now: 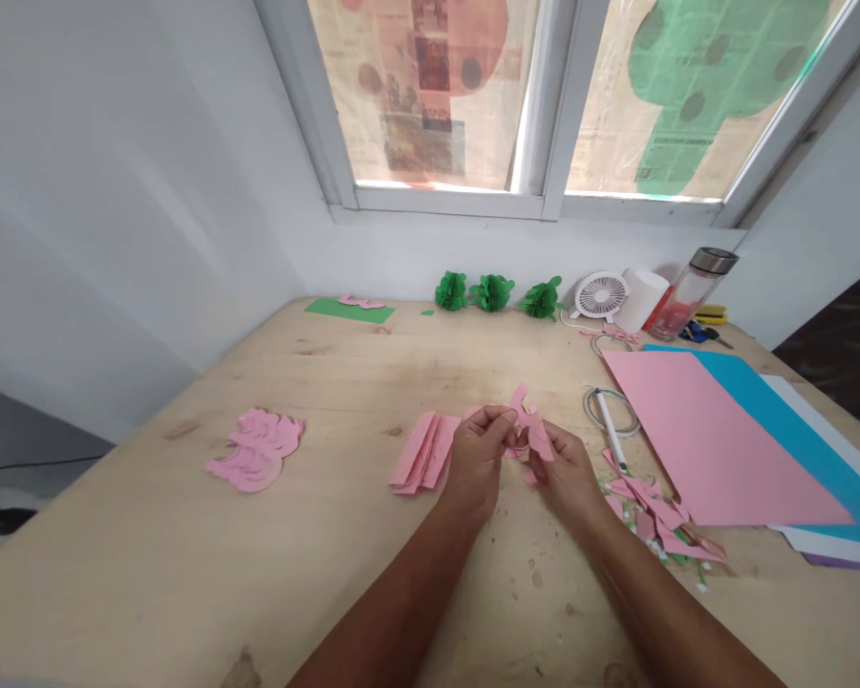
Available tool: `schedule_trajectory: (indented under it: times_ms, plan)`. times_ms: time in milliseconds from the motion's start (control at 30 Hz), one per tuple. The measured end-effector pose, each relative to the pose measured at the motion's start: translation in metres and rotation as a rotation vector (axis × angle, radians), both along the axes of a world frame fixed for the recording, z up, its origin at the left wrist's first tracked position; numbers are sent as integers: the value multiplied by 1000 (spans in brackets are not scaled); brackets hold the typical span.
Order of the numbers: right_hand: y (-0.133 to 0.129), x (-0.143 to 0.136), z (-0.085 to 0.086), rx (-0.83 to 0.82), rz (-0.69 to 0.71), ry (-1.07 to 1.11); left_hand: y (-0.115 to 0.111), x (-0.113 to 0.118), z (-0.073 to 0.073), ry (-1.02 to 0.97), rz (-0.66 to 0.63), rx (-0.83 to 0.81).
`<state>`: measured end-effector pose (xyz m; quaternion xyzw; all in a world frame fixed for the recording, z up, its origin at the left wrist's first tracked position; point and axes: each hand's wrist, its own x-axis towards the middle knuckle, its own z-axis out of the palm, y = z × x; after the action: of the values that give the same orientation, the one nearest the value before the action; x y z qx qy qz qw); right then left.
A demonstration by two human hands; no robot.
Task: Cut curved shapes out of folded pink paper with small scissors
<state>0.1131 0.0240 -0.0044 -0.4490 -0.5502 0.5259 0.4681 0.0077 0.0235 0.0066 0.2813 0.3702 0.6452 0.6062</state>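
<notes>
Between my hands is a small piece of pink paper (pixel 539 438) with a curved, cut edge. My left hand (pixel 479 454) is closed, pinching its left side between thumb and fingertips. My right hand (pixel 569 470) is closed at its right side, with the fingertips partly hidden behind the paper. Whether that hand also holds a tool cannot be made out. Just left of my left hand lie folded pink paper strips (pixel 421 454). A stack of scalloped pink cutouts (pixel 258 449) rests farther left on the wooden table (pixel 330 573).
Pink paper scraps (pixel 663 516) and a white pen-shaped tool (pixel 612 430) lie to the right, beside pink sheet (pixel 723 440) and blue sheet (pixel 766 392). Along the wall stand green paper figures (pixel 492 292), a small fan (pixel 600 294) and a bottle (pixel 692 296). Green paper (pixel 330 309) lies back left.
</notes>
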Motion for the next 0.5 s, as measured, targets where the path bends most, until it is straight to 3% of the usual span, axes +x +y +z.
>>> schedule_trajectory:
  times_ms: [500]
  plan:
    - [0,2,4,56,10,-64,-1,1,1,-42,12,-26]
